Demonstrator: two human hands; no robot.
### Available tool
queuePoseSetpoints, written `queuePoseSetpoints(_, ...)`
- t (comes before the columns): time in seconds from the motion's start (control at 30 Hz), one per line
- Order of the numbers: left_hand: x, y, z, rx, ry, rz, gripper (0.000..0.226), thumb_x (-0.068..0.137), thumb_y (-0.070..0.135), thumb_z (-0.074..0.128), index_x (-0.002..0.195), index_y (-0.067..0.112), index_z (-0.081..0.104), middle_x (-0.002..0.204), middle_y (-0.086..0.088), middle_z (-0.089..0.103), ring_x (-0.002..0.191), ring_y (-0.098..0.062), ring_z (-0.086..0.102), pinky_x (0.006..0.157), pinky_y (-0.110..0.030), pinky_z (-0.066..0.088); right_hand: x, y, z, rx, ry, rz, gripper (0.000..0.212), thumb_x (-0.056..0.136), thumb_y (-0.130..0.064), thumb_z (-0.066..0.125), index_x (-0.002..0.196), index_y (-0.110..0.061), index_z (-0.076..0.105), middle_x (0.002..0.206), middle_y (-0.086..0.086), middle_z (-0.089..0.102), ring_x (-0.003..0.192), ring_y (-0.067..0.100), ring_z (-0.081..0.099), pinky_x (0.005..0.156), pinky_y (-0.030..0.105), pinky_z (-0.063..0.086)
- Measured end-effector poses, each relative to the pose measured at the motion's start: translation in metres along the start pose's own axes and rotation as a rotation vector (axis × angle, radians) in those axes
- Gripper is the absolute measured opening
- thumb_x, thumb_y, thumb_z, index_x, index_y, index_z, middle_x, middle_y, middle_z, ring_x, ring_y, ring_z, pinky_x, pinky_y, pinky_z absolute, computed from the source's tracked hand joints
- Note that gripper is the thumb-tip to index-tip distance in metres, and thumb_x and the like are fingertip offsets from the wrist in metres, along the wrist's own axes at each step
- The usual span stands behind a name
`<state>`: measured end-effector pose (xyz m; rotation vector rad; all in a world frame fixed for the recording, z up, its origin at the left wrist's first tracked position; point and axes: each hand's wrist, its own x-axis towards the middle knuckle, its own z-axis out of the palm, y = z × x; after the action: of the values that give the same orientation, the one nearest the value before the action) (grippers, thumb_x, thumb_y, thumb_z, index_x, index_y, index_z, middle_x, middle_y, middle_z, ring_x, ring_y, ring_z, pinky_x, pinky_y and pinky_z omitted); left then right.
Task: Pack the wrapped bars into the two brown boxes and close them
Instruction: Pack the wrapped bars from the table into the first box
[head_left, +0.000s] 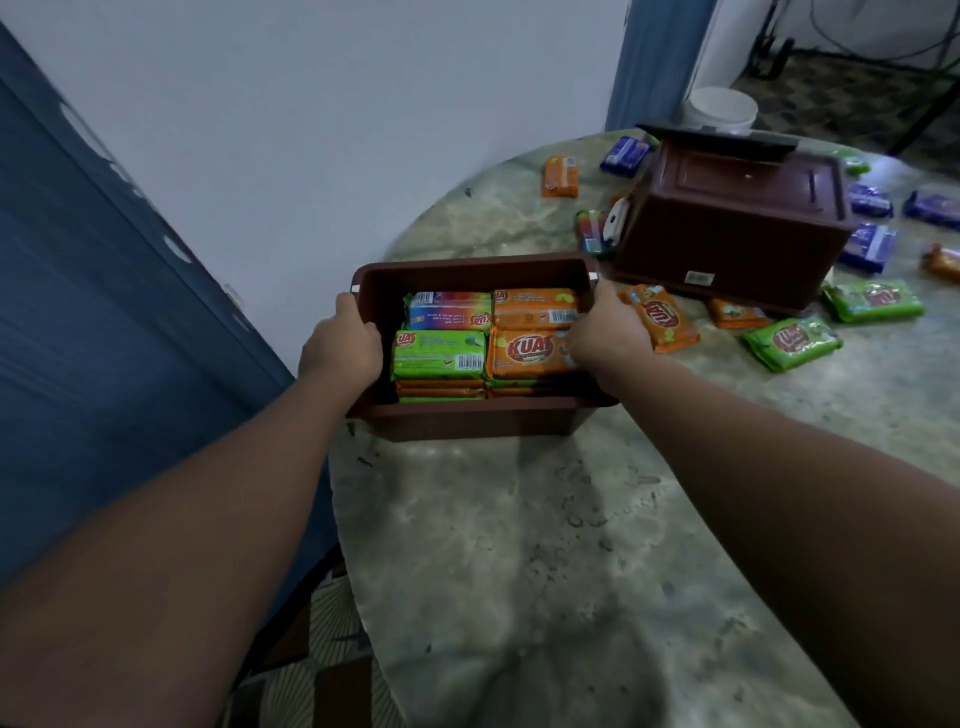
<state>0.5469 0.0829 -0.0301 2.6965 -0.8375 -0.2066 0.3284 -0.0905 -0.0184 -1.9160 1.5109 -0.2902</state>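
Fingers of the left hand are curled over the left rim of the open brown box, and the thumb lies on the outside of that wall. On the other side, the right hand grips the right rim in the same way, with its fingers reaching down inside the box and touching the orange bar on top. So both hands hold this box by its two short sides.

The box stands at the far left edge of the round marbled worktop, partly over the edge. It is filled with wrapped bars in stacked layers. Four bars show on top: a rainbow-coloured bar at the back left, an orange bar with barcode at the back right, a green bar at the front left, and the orange one at the front right.

The second brown box is farther right on the worktop. It lies upside down on its dark lid, whose edge shows behind it. Loose bars lie around it: an orange bar on the worktop just beside the right hand, two green bars to the right, some blue bars at the far right edge, and one more orange bar near the wall.

A white bucket stands behind the worktop.
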Motion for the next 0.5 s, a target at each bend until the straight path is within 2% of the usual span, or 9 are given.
queuePoseSetpoints(0.2, -0.051, -0.001, 0.009, -0.037, 0.047, -0.095, 0.029, 0.105, 0.026, 0.040, 0.128, 0.009, 0.041, 0.110, -0.021, 0.061, 0.086, -0.032, 0.053, 0.070, -0.041, 0.042, -0.016, 0.021, -0.011, -0.004, -0.067, -0.038, 0.047, 0.097, -0.015, 0.054, 0.142, -0.024, 0.042, 0.128, 0.009, 0.057, 0.111, 0.031, 0.060, 0.092, 0.051, 0.056)
queuePoseSetpoints(0.37, -0.087, 0.002, 0.012, -0.063, 0.064, -0.166, 0.032, 0.104, 0.023, 0.039, 0.133, 0.009, 0.040, 0.112, -0.023, 0.059, 0.089, -0.033, 0.050, 0.071, -0.039, 0.038, -0.031, 0.033, -0.019, -0.023, -0.090, -0.085, 0.042, 0.097, -0.017, 0.052, 0.137, -0.024, 0.043, 0.117, 0.008, 0.062, 0.103, 0.031, 0.063, 0.088, 0.053, 0.057)
queuePoseSetpoints(0.5, -0.097, 0.002, 0.014, -0.076, 0.063, -0.193, 0.033, 0.104, 0.026, 0.038, 0.134, 0.012, 0.039, 0.116, -0.023, 0.059, 0.100, -0.039, 0.056, 0.072, -0.040, 0.039, -0.037, 0.036, -0.023, -0.010, -0.106, -0.078, 0.041, 0.097, -0.016, 0.052, 0.137, -0.024, 0.047, 0.118, 0.008, 0.062, 0.105, 0.031, 0.063, 0.090, 0.052, 0.057)
